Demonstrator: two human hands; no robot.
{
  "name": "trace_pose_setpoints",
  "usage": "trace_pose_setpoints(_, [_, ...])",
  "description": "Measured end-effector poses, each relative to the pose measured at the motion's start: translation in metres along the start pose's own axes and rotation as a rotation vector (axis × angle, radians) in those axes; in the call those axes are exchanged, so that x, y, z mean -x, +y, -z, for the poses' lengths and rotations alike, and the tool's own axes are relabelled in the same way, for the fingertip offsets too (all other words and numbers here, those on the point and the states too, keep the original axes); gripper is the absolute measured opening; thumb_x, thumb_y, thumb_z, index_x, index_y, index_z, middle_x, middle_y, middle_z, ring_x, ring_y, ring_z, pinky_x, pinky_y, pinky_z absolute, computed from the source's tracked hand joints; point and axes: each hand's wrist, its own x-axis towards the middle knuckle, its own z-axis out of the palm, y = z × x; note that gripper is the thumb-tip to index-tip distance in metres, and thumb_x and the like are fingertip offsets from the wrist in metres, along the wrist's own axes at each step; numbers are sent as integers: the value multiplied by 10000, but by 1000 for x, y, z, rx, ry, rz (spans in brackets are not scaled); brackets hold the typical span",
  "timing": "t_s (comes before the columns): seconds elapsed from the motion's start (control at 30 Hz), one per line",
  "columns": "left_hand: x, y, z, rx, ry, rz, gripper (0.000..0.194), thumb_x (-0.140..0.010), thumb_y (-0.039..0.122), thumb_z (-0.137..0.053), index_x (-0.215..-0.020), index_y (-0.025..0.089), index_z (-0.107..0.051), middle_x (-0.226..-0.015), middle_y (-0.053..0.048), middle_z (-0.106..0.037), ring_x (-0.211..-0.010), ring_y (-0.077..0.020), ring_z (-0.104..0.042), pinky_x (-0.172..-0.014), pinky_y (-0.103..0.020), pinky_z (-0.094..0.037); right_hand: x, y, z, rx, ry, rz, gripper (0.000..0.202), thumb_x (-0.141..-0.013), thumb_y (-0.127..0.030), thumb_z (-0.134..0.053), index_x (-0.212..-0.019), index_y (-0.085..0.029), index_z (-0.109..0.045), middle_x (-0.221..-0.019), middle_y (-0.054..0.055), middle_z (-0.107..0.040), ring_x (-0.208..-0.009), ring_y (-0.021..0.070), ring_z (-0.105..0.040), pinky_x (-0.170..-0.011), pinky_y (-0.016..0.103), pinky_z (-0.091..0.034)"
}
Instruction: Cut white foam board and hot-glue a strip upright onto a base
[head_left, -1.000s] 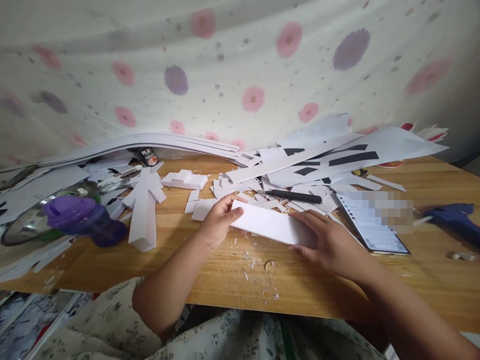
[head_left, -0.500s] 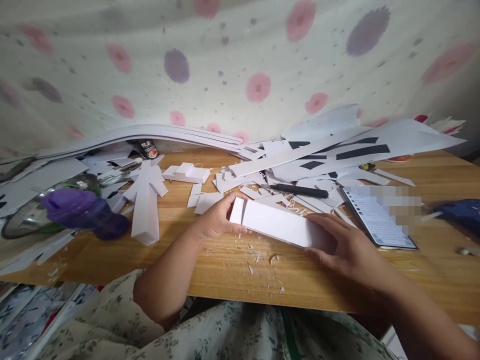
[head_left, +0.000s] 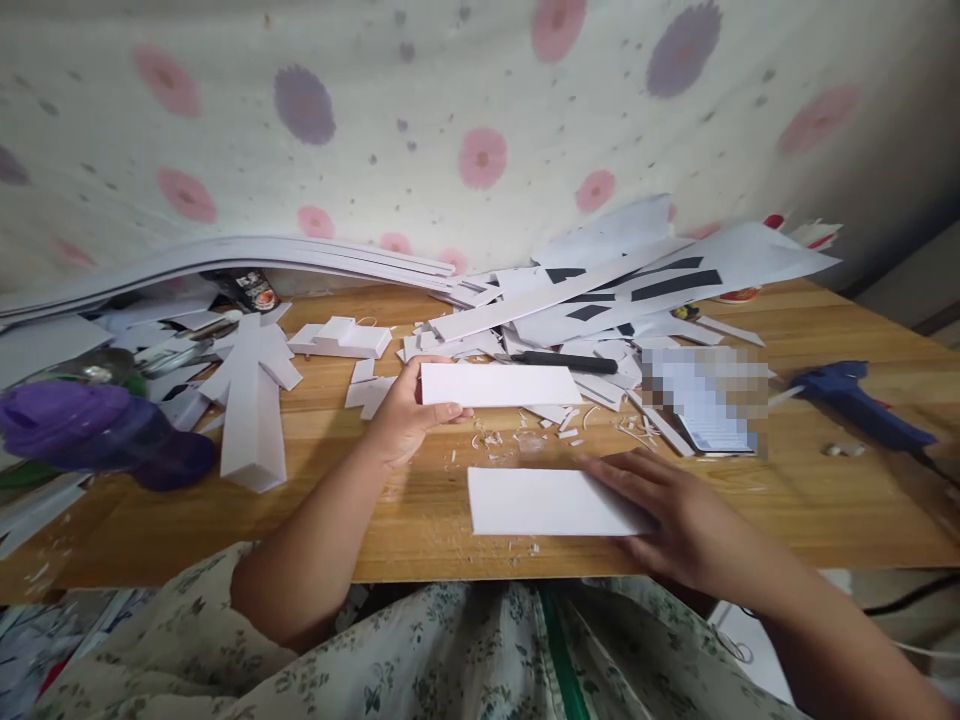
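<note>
My left hand (head_left: 409,412) grips the left end of a long white foam board piece (head_left: 501,385), thumb in front and fingers behind. Closer to my body, my right hand (head_left: 667,515) is closed around the right end of a second, wider white foam board piece (head_left: 540,502). A gap of bare wood lies between the two pieces. White shavings (head_left: 491,438) are scattered on the wooden table (head_left: 360,545) around them. Just behind the left-hand piece rests a black-handled craft knife (head_left: 574,361) on offcuts.
To the left stand a purple bottle (head_left: 112,425) and a white foam board construction (head_left: 255,420). A phone (head_left: 709,405) and a blue glue gun (head_left: 862,400) lie on the right. White sheets and strips (head_left: 555,300) are heaped along the curtain (head_left: 420,90).
The two white pieces, held together before, are now apart: the left one farther back, the right one nearer my body. The view has turned to the right.
</note>
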Motion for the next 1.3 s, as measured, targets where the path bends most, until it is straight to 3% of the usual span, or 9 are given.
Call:
trace_pose_setpoints(0.33, [14, -7, -23, 102, 11, 138, 562, -493, 310, -856, -924, 186, -517, -813, 6, -637, -729, -135, -606, -606, -217, -465, -20, -10, 0, 226, 243, 22, 260, -913, -144, -468, -1098, -173, -649, -1037, 90, -691, -831, 180, -627, -699, 308, -523])
trace_pose_setpoints(0.47, [16, -8, -20, -43, -151, 244, 503, -618, 431, -779, -950, 180, -498, -780, -32, -667, -785, -178, -624, -733, -293, -472, -20, -9, -2, 340, 450, -30, 175, -877, -155, -526, -869, -211, -691, -799, 60, -593, -701, 171, -507, -583, 293, -454])
trace_pose_setpoints(0.67, [18, -4, -18, -430, -373, 259, 396, -733, 505, -630, -948, 189, -524, -868, -16, -590, -797, -163, -552, -698, -272, -430, -19, -9, 0, 356, 733, -23, 124, -789, -93, -618, -807, -213, -641, -1193, 107, -463, -1128, 308, -414, -870, 479, -462])
trace_pose_setpoints(0.73, [19, -4, -17, -516, -451, 254, 438, -756, 532, -587, -1040, 206, -518, -904, -20, -588, -801, -175, -551, -680, -276, -439, -21, -7, 2, 315, 710, 3, 123, -786, -92, -621, -721, -195, -603, -1256, 103, -457, -1190, 325, -396, -904, 501, -454])
trace_pose_setpoints(0.83, [22, 1, -14, -618, -565, 244, 534, -807, 529, -539, -1259, 257, -449, -1166, -64, -590, -1045, -251, -561, -847, -348, -473, -26, -3, 6, 247, 528, 55, 199, -849, -96, -539, -675, -186, -572, -1093, 80, -591, -1020, 233, -510, -788, 387, -511])
trace_pose_setpoints(0.97, [23, 17, -14, -696, -770, 182, 792, -735, 586, -629, -1418, 309, -340, -1482, -46, -387, -1337, -344, -364, -1104, -444, -299, -38, 2, 10, 221, 377, 89, 244, -907, -121, -472, -707, -175, -601, -939, 62, -647, -848, 178, -513, -686, 309, -489])
trace_pose_setpoints(1.07, [22, 23, -16, -646, -905, 166, 968, -651, 621, -689, -1459, 290, -274, -1529, -48, -313, -1378, -364, -295, -1138, -456, -229, -47, 1, 12, 240, 316, 172, 244, -915, -149, -484, -708, -170, -610, -927, 64, -640, -854, 183, -516, -696, 303, -481])
trace_pose_setpoints(1.23, [24, 7, -18, -799, -637, 239, 711, -791, 399, -618, -1434, 326, -324, -1488, -24, -394, -1351, -324, -357, -1100, -437, -309, -47, 8, 18, 153, 391, 171, 128, -898, -269, -548, -854, -183, -632, -1050, 93, -609, -961, 212, -549, -796, 338, -500])
trace_pose_setpoints(1.3, [25, 1, -15, -788, -559, 255, 676, -807, 392, -577, -1431, 332, -324, -1418, -34, -474, -1280, -309, -440, -1041, -417, -387, -34, 30, 23, 40, 489, 135, 324, -855, -433, -587, -1048, -172, -596, -1209, 155, -550, -1129, 271, -519, -911, 411, -476])
